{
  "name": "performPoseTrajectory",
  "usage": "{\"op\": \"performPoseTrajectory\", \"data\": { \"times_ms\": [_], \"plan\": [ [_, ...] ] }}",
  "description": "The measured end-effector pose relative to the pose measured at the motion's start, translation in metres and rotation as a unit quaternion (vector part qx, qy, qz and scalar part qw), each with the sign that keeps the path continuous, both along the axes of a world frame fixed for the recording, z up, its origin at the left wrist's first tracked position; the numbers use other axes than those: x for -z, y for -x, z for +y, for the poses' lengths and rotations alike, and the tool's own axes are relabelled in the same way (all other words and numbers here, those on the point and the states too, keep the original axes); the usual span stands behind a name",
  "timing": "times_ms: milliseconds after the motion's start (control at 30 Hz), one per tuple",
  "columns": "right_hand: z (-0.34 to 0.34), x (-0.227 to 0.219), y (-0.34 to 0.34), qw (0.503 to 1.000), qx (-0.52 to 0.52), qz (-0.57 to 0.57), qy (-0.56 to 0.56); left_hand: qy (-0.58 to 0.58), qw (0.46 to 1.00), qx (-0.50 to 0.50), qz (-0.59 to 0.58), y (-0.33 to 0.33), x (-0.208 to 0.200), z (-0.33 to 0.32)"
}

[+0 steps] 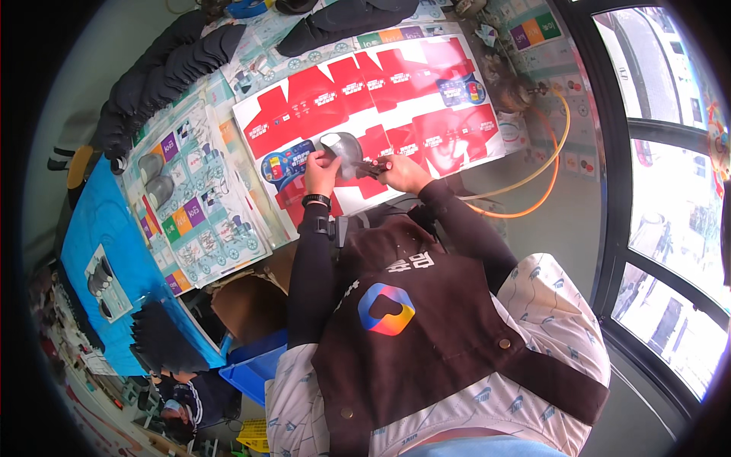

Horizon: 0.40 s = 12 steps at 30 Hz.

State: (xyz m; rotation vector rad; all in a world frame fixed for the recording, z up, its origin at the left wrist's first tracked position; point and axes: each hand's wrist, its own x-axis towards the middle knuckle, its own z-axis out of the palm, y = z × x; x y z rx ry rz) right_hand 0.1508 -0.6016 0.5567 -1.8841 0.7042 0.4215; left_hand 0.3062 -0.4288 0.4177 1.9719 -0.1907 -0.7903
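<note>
Over the red and white printed sheet (335,122), my left hand (322,174) pinches the edge of a dark grey, rounded insole (344,146). A pale grey blur covers part of its lower side. My right hand (407,174) is wrapped round a small dark spray gun (373,167) with a red part near the fingers. The front of the gun points left at the insole, close to it; whether they touch I cannot tell.
Stacks of black insoles (179,65) lie along the table's far left, with more dark pieces (343,27) at the back. A yellow-orange hose (554,171) loops at the right by the window (670,190). A blue surface (106,236) and another person (194,404) are at the left.
</note>
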Motion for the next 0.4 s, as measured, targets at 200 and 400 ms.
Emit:
{"op": "performPoseTrajectory", "data": {
  "times_ms": [200, 400],
  "plan": [
    [-0.0064, -0.0037, -0.0069, 0.985, 0.045, -0.029, 0.163, -0.001, 1.0, -0.002, -0.007, -0.0002, -0.0009, -0.0003],
    [-0.0072, -0.0031, -0.0029, 0.984, 0.035, 0.004, 0.176, -0.007, 1.0, 0.004, -0.011, 0.0004, 0.0055, -0.0028]
  ]
}}
